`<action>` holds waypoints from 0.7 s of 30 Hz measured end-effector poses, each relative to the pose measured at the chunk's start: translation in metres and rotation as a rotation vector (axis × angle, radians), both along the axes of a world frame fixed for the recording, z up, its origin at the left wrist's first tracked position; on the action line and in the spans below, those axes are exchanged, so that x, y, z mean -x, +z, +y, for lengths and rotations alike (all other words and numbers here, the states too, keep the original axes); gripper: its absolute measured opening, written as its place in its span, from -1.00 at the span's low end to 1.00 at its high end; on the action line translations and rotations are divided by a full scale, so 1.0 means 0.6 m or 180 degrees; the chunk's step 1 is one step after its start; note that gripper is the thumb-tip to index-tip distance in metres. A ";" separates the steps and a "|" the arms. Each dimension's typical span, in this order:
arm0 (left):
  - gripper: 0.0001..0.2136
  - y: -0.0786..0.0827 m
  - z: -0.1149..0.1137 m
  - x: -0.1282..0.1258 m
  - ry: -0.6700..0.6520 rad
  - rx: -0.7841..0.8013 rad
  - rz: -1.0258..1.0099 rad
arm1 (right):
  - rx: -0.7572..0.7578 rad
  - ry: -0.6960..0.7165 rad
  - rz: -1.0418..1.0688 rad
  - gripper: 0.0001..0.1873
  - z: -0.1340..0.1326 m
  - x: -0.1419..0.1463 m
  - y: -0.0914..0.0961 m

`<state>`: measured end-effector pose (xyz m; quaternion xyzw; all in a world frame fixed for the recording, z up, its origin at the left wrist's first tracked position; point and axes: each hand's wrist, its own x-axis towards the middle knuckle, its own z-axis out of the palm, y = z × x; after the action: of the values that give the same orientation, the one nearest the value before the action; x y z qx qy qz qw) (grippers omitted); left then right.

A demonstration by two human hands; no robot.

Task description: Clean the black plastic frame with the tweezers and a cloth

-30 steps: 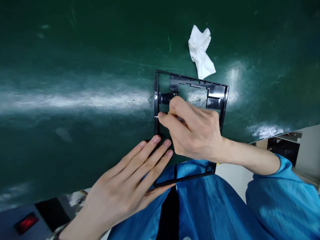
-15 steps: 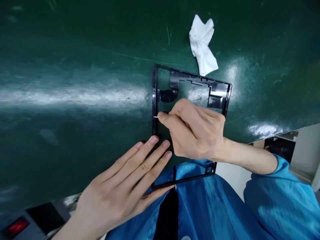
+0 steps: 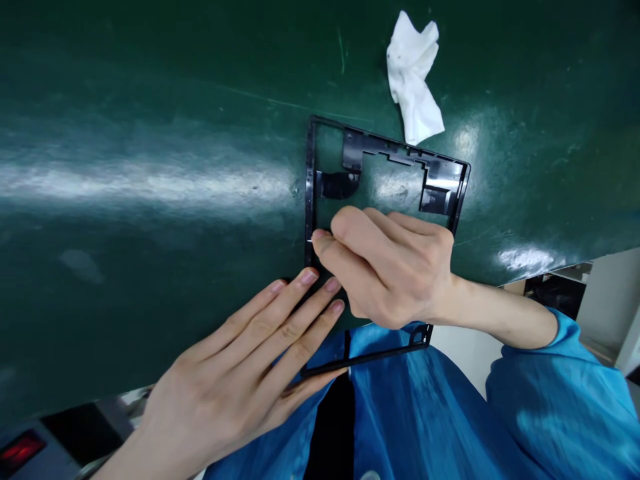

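Note:
A black plastic frame [image 3: 399, 150] with a stepped inner edge lies on the green tabletop, its near end sticking out past the table's edge. My left hand [image 3: 240, 373] holds its near left part, long fingers laid over the left rail and thumb along the near edge. Over the middle of the frame, my right hand [image 3: 390, 267] is closed in a pinch. From its fingertips a thin, pale pointed tip [image 3: 309, 241] pokes out against the left rail; the rest of that thin tool is hidden in the fist.
A crumpled white cloth or tissue [image 3: 414, 80] lies just beyond the frame's far edge. The green tabletop [image 3: 150, 267] stretches away left and right, with its near edge running under my forearms. Below it at bottom left is a device with a red light [image 3: 21, 450].
My right hand has shifted slightly left and nearer to me, and less of the pale tip shows. The left hand keeps its place on the frame. The view has shifted a little.

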<state>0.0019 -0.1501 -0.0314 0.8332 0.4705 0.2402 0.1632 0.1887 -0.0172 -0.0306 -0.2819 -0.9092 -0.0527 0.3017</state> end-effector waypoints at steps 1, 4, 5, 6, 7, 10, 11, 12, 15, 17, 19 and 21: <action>-0.33 0.000 0.000 -0.001 0.0000 0.0005 -0.0011 | 0.0005 0.0015 0.0011 -0.80 0.000 0.000 0.000; -0.34 0.000 0.001 -0.002 -0.0011 -0.0001 -0.0044 | 0.0004 0.0077 0.0071 -0.78 -0.002 0.001 0.002; -0.35 0.000 0.002 -0.002 -0.0015 -0.0004 -0.0056 | 0.0017 0.0082 0.0084 -0.78 -0.002 0.002 0.003; -0.36 0.000 0.003 -0.002 -0.0027 -0.0019 -0.0064 | 0.0054 0.0080 0.0064 -0.78 -0.003 0.002 0.005; -0.36 -0.001 0.004 -0.001 -0.0044 -0.0027 -0.0066 | 0.0104 0.0076 0.0022 -0.77 -0.004 0.003 0.008; -0.36 -0.001 0.005 0.002 -0.0102 -0.0074 -0.0048 | 0.0241 0.0032 -0.0042 -0.77 -0.005 0.003 0.015; -0.36 -0.001 0.005 0.004 -0.0107 -0.0078 -0.0041 | 0.0236 0.0036 -0.0015 -0.77 -0.005 0.003 0.016; -0.36 -0.001 0.005 0.004 -0.0100 -0.0066 -0.0039 | 0.0229 0.0069 -0.0008 -0.77 -0.005 0.002 0.016; -0.35 -0.001 0.004 0.004 -0.0069 -0.0024 -0.0068 | 0.0164 0.0303 -0.0028 -0.80 -0.003 -0.002 0.014; -0.34 0.000 0.004 0.002 -0.0071 -0.0025 -0.0089 | 0.0161 0.0407 -0.0043 -0.83 -0.001 -0.006 0.011; -0.33 0.000 0.003 0.000 -0.0092 -0.0039 -0.0093 | 0.0133 0.0414 0.0066 -0.85 -0.001 -0.010 0.007; -0.30 0.001 0.000 0.002 -0.0111 -0.0030 -0.0089 | 0.0128 0.0366 0.0202 -0.83 -0.001 -0.012 0.004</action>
<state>0.0006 -0.1504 -0.0305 0.8386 0.4525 0.2512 0.1701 0.1958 -0.0181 -0.0284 -0.2367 -0.9148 -0.0080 0.3272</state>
